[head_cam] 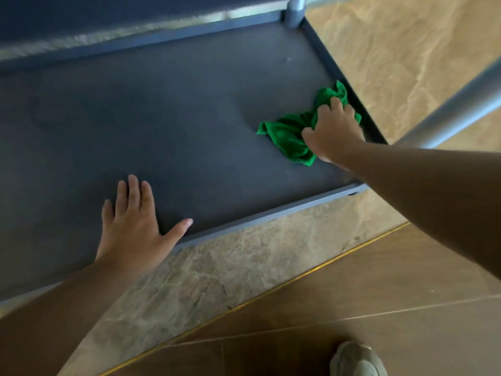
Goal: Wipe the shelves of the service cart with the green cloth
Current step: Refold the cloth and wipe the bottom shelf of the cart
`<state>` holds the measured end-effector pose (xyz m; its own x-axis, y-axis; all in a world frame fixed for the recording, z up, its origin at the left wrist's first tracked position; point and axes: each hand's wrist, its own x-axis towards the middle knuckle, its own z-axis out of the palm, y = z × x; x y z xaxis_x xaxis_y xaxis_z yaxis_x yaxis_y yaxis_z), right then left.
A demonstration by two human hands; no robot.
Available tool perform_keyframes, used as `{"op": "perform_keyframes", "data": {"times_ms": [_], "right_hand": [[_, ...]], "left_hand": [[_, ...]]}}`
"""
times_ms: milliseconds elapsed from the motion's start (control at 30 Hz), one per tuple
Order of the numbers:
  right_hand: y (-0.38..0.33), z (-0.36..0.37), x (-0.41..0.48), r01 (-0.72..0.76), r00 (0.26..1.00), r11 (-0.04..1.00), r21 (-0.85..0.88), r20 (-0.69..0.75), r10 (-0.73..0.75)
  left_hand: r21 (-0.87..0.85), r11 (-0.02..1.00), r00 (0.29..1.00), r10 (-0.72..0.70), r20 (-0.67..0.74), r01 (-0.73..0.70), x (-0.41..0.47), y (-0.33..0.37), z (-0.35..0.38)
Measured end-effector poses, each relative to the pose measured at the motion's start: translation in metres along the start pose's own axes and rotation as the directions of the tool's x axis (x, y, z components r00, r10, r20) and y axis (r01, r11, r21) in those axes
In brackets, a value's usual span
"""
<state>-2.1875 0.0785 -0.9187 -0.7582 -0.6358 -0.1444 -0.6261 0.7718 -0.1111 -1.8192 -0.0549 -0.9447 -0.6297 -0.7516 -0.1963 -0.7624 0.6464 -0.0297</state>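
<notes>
Green cloth (287, 137) sits bunched at the right end of the cart shelf (162, 118); our right hand (334, 131) grips it. Our left hand (132, 221) lies flat, fingers spread, near the shelf's front edge.

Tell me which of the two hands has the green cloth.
The right hand, fingers curled on the bunched green cloth by the right rim of the shelf. The left hand lies flat, fingers spread, on the shelf, holding nothing.
</notes>
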Motion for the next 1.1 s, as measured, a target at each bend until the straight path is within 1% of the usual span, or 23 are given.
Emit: {"op": "perform_keyframes", "data": {"times_ms": [67, 167, 233, 300, 367, 400, 433, 500, 633, 733, 800, 833, 933, 1100], "right_hand": [[-0.009, 0.008, -0.028, 0.060, 0.998, 0.998, 0.021, -0.012, -0.059], [-0.028, 0.015, -0.071, 0.215, 0.976, 0.974, 0.069, 0.009, -0.216], [-0.044, 0.017, -0.094, 0.364, 0.928, 0.930, 0.058, 0.066, -0.367], [-0.059, 0.021, -0.107, 0.519, 0.848, 0.854, 0.030, 0.103, -0.519], [-0.068, 0.025, -0.103, 0.606, 0.790, 0.796, 0.004, 0.119, -0.602], [-0.070, 0.026, -0.095, 0.617, 0.781, 0.786, -0.018, 0.129, -0.611], [-0.070, 0.027, -0.084, 0.611, 0.787, 0.791, -0.040, 0.139, -0.601], [-0.068, 0.025, -0.058, 0.547, 0.832, 0.836, -0.044, 0.138, -0.537], [-0.045, 0.014, 0.002, 0.344, 0.939, 0.939, -0.026, 0.046, -0.342], [-0.013, 0.001, 0.038, 0.142, 0.990, 0.990, 0.015, 0.006, -0.142], [0.006, -0.008, 0.050, 0.027, 0.999, 0.998, 0.054, 0.027, -0.028], [0.011, -0.012, 0.052, -0.003, 0.999, 0.997, 0.071, 0.041, 0.000], [0.010, -0.012, 0.040, -0.059, 0.998, 0.993, 0.098, 0.043, 0.055], [0.009, -0.002, -0.014, -0.141, 0.989, 0.984, 0.111, 0.061, 0.135]], "left_hand": [[0.003, 1.000, 1.000, 0.020, 0.009, -0.020, 0.001, 0.003, -0.002], [0.007, 0.996, 0.996, 0.087, 0.002, -0.087, 0.004, 0.017, -0.004], [-0.028, 0.992, 0.992, 0.127, 0.007, -0.126, 0.011, 0.035, -0.006], [-0.139, 0.981, 0.991, 0.136, -0.013, -0.137, 0.020, 0.059, -0.010], [-0.261, 0.956, 0.991, 0.126, -0.047, -0.134, 0.029, 0.085, -0.015], [-0.293, 0.945, 0.989, 0.132, -0.068, -0.146, 0.031, 0.097, -0.016], [-0.302, 0.940, 0.987, 0.138, -0.085, -0.158, 0.032, 0.105, -0.016], [-0.295, 0.939, 0.983, 0.152, -0.102, -0.176, 0.030, 0.111, -0.013], [-0.304, 0.924, 0.971, 0.204, -0.128, -0.234, 0.025, 0.109, -0.013], [-0.216, 0.937, 0.962, 0.267, -0.062, -0.274, 0.026, 0.111, -0.015], [-0.138, 0.955, 0.964, 0.264, -0.009, -0.263, 0.028, 0.113, -0.016], [-0.121, 0.960, 0.968, 0.253, -0.001, -0.251, 0.029, 0.113, -0.016], [-0.115, 0.964, 0.970, 0.243, 0.007, -0.241, 0.030, 0.114, -0.016], [-0.101, 0.962, 0.967, 0.254, -0.003, -0.253, 0.029, 0.114, -0.016]]}}
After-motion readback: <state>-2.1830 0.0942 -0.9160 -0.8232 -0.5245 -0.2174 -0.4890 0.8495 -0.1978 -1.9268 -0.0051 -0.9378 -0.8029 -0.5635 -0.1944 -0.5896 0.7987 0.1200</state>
